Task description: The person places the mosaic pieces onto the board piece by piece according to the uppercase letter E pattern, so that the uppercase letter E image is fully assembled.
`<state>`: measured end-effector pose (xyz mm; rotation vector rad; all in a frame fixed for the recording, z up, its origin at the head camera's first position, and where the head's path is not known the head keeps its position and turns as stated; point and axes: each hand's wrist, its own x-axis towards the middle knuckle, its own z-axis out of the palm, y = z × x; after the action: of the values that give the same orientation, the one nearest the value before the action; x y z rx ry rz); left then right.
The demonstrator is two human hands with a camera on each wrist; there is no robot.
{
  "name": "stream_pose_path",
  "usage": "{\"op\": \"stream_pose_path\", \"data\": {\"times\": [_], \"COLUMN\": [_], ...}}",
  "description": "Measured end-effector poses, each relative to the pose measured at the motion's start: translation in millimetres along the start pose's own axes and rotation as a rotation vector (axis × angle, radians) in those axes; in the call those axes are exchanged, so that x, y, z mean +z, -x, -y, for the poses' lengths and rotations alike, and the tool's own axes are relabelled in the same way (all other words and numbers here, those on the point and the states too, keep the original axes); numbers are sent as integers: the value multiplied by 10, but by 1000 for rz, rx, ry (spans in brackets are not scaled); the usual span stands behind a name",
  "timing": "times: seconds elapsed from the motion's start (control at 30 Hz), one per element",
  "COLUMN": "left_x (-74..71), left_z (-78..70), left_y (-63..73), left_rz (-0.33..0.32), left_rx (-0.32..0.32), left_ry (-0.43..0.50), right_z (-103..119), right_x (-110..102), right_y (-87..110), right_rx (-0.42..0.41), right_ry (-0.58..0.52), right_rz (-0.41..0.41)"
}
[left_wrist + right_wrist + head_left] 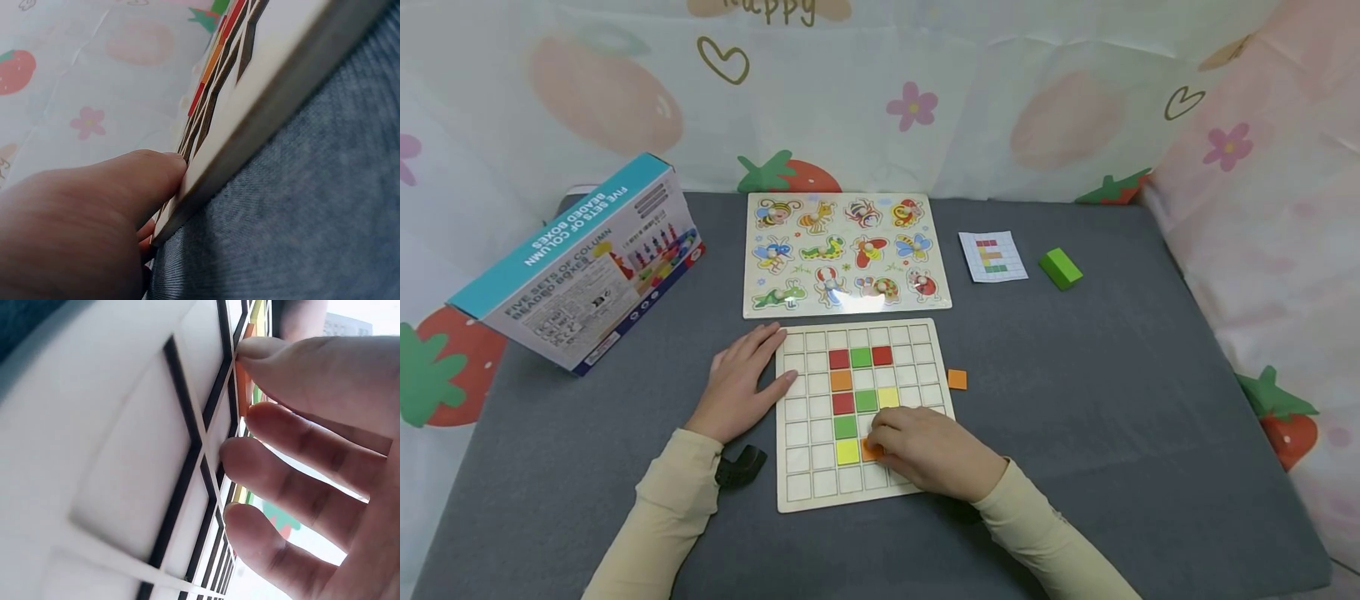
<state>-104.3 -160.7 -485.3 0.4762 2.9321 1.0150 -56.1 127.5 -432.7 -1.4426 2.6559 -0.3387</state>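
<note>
A pale wooden grid board [799,485] lies on the table, with red, green, orange and yellow square tiles in some of its cells. My left hand [741,387] rests at the board's left edge. Its thumb [159,172] lies on the rim in the left wrist view, the fingers mostly hidden behind it. Over the lower middle cells, my right hand [936,450] pinches an orange tile [870,451] between thumb and forefinger. The tile [242,384] sits at the cell beside a yellow tile [847,452]. The other right fingers hover close above the board.
A loose orange tile [957,380] lies just right of the board. Behind stands an insect puzzle board [847,257]. A pattern card [993,257] and a green block [1061,269] lie at the back right, a large printed box [583,267] at the left.
</note>
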Motion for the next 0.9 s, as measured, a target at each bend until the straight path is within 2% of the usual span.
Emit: {"op": "stream_pose_path", "data": {"times": [0.37,0.5,0.73,0.9], "left_x": [-3,-6,-5,6], "left_z": [-2,-2,0,12], "left_y": [1,2,4,0], "left_rz": [15,12,10,7], "left_rx": [-3,-4,-4,-1], "left_ry": [-2,1,-1,-5], "right_z": [-8,-82,-484,-745], "right_x": [15,-63,-284,-310], "right_y": [-1,39,280,459], "right_rx": [1,19,158,309], "right_ry": [-16,-33,17,2], "right_rz": [-9,-30,-157,-141]}}
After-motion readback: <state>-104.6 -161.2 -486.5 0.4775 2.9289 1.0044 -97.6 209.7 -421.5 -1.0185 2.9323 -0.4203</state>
